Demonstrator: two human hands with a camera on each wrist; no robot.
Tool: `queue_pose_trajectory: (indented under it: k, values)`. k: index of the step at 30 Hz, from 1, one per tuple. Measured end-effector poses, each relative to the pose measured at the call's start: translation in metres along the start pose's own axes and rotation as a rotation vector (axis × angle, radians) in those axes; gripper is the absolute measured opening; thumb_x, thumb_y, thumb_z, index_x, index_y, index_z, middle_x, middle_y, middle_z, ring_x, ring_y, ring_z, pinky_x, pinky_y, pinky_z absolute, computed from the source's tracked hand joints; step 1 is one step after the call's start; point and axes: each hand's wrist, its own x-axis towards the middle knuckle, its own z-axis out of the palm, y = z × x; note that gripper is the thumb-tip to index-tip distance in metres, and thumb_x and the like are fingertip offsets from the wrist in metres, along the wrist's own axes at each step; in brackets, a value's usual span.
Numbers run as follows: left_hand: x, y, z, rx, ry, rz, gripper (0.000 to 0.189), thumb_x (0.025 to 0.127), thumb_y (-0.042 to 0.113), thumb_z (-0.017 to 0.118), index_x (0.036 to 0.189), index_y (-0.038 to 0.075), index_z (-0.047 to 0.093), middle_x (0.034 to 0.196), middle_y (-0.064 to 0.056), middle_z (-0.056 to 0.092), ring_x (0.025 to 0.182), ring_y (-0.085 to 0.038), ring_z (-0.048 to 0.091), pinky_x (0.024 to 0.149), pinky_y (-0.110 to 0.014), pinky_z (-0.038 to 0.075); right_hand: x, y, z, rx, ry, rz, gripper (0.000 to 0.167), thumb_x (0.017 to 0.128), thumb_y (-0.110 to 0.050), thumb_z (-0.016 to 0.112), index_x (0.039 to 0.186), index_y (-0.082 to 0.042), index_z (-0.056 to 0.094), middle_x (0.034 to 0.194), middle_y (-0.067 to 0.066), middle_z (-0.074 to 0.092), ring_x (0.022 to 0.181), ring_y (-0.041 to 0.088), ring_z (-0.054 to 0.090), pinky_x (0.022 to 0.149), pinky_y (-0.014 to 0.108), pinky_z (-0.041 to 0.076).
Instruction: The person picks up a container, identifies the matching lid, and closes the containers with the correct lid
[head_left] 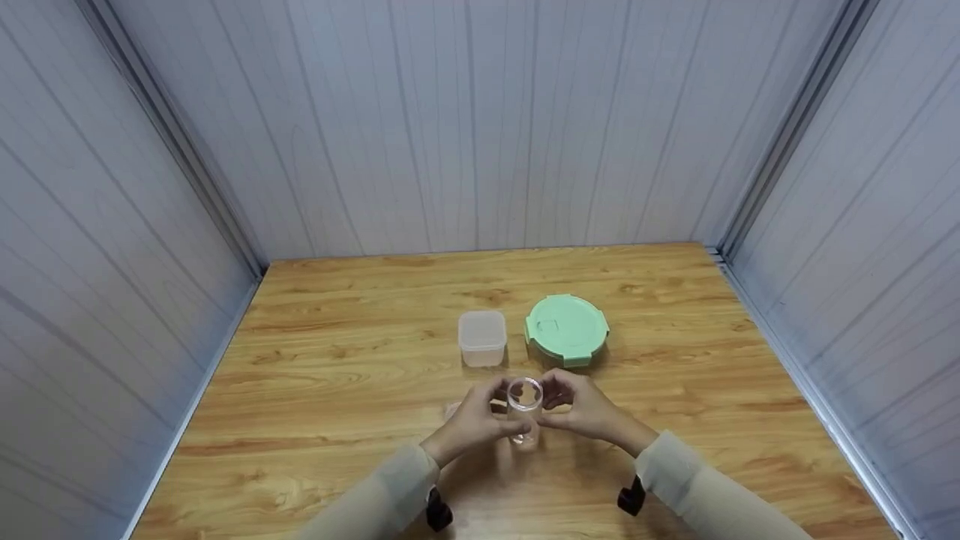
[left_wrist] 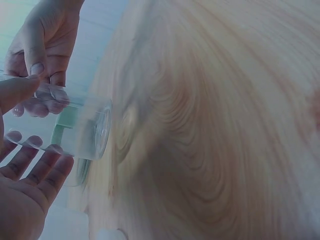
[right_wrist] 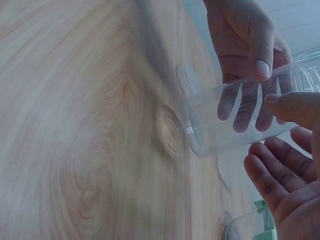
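A clear, empty plastic jar (head_left: 524, 412) stands upright between both hands, its open mouth facing up. My left hand (head_left: 480, 418) grips it from the left, thumb on the near side and fingers round the far side. From the right, my right hand (head_left: 589, 409) holds the same jar between thumb and fingers. In the right wrist view the left fingers show through the jar's wall (right_wrist: 220, 115). Whether the jar's base touches the table cannot be told. Partly behind the left hand lies a clear round lid (right_wrist: 187, 80), flat on the table.
Beyond the hands stands a small translucent square tub (head_left: 482, 339) with a lid. To its right is a round glass container with a green clip lid (head_left: 568, 328). The wooden table (head_left: 337, 360) meets pale panel walls (head_left: 480, 127) at the back and sides.
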Motion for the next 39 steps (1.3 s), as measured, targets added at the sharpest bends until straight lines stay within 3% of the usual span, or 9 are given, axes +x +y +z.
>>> queue_pose_trajectory:
  k: [14, 17, 23, 28, 32, 36, 39]
  values:
    - [-0.0055, -0.0066, 0.0036, -0.030, -0.023, -0.014, 0.059, 0.084, 0.003, 0.090, 0.136, -0.003, 0.062, 0.128, -0.023, 0.068, 0.116, -0.022, 0.067, 0.107, -0.043, 0.060, -0.0044, 0.0064, 0.0043, 0.018, -0.021, 0.012, 0.045, 0.087, -0.001, 0.087, 0.122, 0.013, 0.063, 0.113, 0.030, 0.071, 0.096, 0.010, 0.070, 0.091, 0.035, 0.066]
    - [-0.0062, -0.0084, 0.0040, -0.046, -0.036, -0.012, 0.058, 0.083, -0.001, 0.089, 0.133, -0.006, 0.060, 0.129, -0.024, 0.067, 0.116, -0.023, 0.067, 0.107, -0.042, 0.060, -0.0051, 0.0083, 0.0052, 0.015, -0.026, 0.021, 0.046, 0.086, -0.001, 0.088, 0.122, 0.014, 0.063, 0.113, 0.031, 0.070, 0.097, 0.009, 0.069, 0.091, 0.033, 0.065]
    - [-0.0060, -0.0099, 0.0043, -0.061, -0.048, -0.012, 0.056, 0.083, -0.003, 0.087, 0.132, -0.007, 0.060, 0.130, -0.025, 0.067, 0.121, -0.033, 0.067, 0.106, -0.037, 0.060, -0.0055, 0.0090, 0.0058, 0.024, -0.031, 0.034, 0.047, 0.083, 0.002, 0.087, 0.121, 0.014, 0.063, 0.115, 0.034, 0.069, 0.098, 0.009, 0.069, 0.093, 0.039, 0.066]
    - [-0.0063, -0.0088, 0.0053, -0.050, -0.037, -0.025, 0.057, 0.082, -0.002, 0.090, 0.131, -0.003, 0.061, 0.129, -0.021, 0.068, 0.123, -0.033, 0.067, 0.108, -0.042, 0.059, -0.0059, 0.0082, 0.0056, 0.018, -0.040, 0.032, 0.046, 0.084, 0.002, 0.087, 0.122, 0.012, 0.063, 0.116, 0.032, 0.070, 0.099, 0.010, 0.069, 0.093, 0.043, 0.066]
    - [-0.0071, -0.0089, 0.0064, -0.044, -0.036, -0.040, 0.059, 0.081, -0.001, 0.091, 0.133, 0.001, 0.063, 0.130, -0.017, 0.070, 0.123, -0.032, 0.067, 0.111, -0.045, 0.058, -0.0061, 0.0074, 0.0055, -0.010, -0.062, 0.030, 0.046, 0.087, -0.003, 0.087, 0.125, 0.009, 0.064, 0.118, 0.028, 0.071, 0.104, 0.022, 0.072, 0.097, 0.048, 0.064]
    - [-0.0076, -0.0104, 0.0075, -0.038, -0.032, -0.043, 0.060, 0.080, -0.001, 0.091, 0.133, 0.002, 0.062, 0.130, -0.017, 0.069, 0.124, -0.034, 0.067, 0.110, -0.039, 0.058, -0.0060, 0.0054, 0.0063, -0.034, -0.080, 0.027, 0.052, 0.087, -0.010, 0.090, 0.128, 0.008, 0.064, 0.122, 0.026, 0.072, 0.112, 0.041, 0.073, 0.103, 0.052, 0.061]
    - [-0.0079, -0.0101, 0.0071, -0.043, -0.037, -0.036, 0.062, 0.080, -0.002, 0.090, 0.135, 0.002, 0.061, 0.131, -0.019, 0.069, 0.125, -0.037, 0.067, 0.106, -0.032, 0.059, -0.0051, 0.0040, 0.0074, -0.039, -0.091, 0.019, 0.054, 0.086, -0.011, 0.091, 0.130, 0.007, 0.064, 0.126, 0.025, 0.072, 0.116, 0.047, 0.071, 0.106, 0.046, 0.060]
